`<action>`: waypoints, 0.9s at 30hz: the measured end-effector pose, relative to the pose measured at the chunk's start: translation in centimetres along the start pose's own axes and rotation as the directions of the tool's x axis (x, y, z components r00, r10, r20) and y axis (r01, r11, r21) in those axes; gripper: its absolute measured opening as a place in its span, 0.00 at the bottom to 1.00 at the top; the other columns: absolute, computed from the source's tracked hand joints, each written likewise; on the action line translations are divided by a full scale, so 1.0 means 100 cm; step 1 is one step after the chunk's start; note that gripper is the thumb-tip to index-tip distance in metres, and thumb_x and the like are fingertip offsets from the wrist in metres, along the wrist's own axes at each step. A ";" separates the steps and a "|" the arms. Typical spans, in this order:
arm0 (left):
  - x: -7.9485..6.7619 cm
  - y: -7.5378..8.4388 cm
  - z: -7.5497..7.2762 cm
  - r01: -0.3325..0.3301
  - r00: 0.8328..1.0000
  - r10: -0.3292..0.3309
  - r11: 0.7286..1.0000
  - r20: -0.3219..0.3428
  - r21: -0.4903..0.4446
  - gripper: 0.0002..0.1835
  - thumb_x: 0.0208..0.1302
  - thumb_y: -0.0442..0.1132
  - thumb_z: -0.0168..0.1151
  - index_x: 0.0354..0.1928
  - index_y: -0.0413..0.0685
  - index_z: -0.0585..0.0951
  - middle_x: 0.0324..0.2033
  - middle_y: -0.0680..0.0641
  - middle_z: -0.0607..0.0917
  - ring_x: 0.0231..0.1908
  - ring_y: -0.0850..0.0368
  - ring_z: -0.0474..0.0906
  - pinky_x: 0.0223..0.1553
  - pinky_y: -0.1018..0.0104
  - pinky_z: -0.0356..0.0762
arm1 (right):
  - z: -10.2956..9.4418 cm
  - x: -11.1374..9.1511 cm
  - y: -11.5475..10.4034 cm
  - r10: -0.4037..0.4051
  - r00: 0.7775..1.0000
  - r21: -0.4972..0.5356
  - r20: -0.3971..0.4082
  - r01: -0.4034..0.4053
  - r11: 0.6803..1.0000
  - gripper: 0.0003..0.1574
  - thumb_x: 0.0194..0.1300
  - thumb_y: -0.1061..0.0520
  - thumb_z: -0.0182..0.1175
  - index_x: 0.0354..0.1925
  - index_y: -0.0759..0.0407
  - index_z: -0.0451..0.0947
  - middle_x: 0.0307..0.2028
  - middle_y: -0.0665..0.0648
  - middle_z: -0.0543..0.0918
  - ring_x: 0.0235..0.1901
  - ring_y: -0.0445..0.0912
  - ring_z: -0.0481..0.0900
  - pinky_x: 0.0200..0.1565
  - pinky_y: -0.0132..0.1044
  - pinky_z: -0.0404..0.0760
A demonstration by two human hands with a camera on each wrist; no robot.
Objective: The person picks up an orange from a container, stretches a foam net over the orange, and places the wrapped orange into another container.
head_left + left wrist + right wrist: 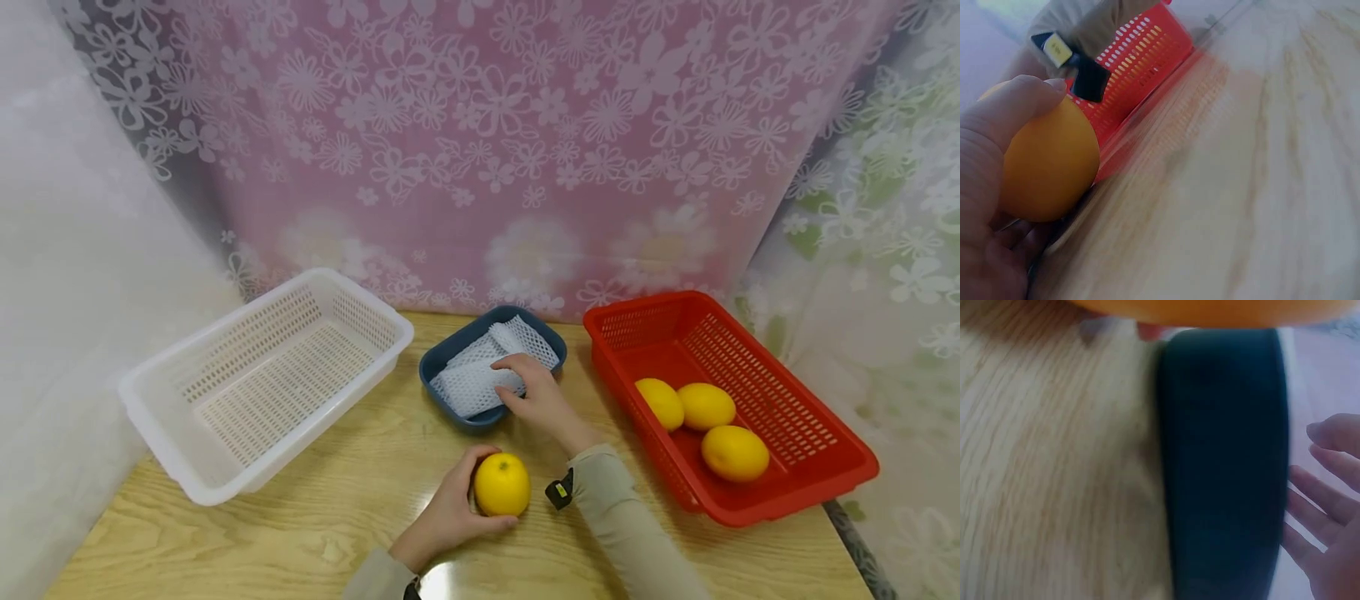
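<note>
My left hand [450, 504] grips a round yellow-orange orange [504, 485] low over the wooden table, thumb on the near side and fingers round the far side. The left wrist view shows the thumb across the top of the orange [1050, 159]. My right hand [542, 400] reaches over the small dark blue basket [438, 354], its thumb and fingers parted. White foam fruit nets [476, 387] lie in this basket, right at the fingertips. In the right wrist view the right hand [1335, 512] appears behind the blue basket wall [1222, 462], fingers loosely spread.
On the left stands a white perforated basket [300, 433] with nothing in it. At the right, a red basket [810, 408] holds three yellow-orange fruits [735, 454]. A pink flowered curtain [480, 167] hangs along the table's back edge.
</note>
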State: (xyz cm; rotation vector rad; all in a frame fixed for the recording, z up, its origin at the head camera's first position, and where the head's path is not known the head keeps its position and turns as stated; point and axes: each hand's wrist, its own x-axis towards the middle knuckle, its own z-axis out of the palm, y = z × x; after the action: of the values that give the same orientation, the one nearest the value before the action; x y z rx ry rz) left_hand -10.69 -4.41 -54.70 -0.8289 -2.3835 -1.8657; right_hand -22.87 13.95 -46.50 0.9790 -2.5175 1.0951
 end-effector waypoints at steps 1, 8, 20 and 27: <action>0.000 0.000 0.000 -0.002 1.000 0.002 1.000 0.000 0.003 0.46 0.47 0.48 0.81 0.66 0.45 0.65 0.58 0.51 0.76 0.56 0.57 0.74 0.60 0.60 0.71 | 0.003 0.001 0.001 0.011 1.000 -0.014 0.026 -0.010 1.000 0.21 0.62 0.64 0.66 0.54 0.63 0.78 0.54 0.61 0.80 0.56 0.57 0.74 0.60 0.55 0.71; 0.000 -0.002 0.002 0.003 1.000 -0.003 1.000 0.011 -0.005 0.46 0.48 0.49 0.80 0.66 0.44 0.66 0.58 0.52 0.76 0.55 0.58 0.75 0.59 0.60 0.73 | 0.015 0.009 0.002 0.111 0.985 -0.088 0.136 -0.099 0.991 0.31 0.61 0.61 0.68 0.62 0.62 0.74 0.64 0.64 0.72 0.64 0.59 0.66 0.65 0.59 0.64; -0.001 -0.003 0.000 0.008 1.000 -0.008 1.000 0.005 0.024 0.46 0.48 0.50 0.80 0.66 0.45 0.66 0.58 0.53 0.76 0.55 0.58 0.75 0.58 0.61 0.73 | 0.019 0.021 -0.003 0.175 0.955 -0.267 0.238 -0.109 0.957 0.33 0.56 0.63 0.66 0.62 0.56 0.75 0.57 0.59 0.77 0.60 0.58 0.67 0.59 0.61 0.64; 0.001 0.000 -0.002 0.026 0.999 -0.026 0.999 0.024 0.020 0.46 0.49 0.51 0.79 0.67 0.46 0.66 0.59 0.53 0.76 0.56 0.58 0.75 0.58 0.60 0.73 | 0.022 0.024 -0.006 0.216 0.949 -0.301 0.229 -0.142 0.943 0.26 0.55 0.66 0.65 0.55 0.55 0.80 0.42 0.55 0.76 0.47 0.53 0.67 0.51 0.53 0.66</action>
State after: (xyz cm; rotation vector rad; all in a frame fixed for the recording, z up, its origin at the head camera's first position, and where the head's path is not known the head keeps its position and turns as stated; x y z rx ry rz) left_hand -10.82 -4.56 -54.62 -0.8278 -2.4347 -1.8481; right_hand -24.16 10.90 -46.56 0.8738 -2.9205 0.6545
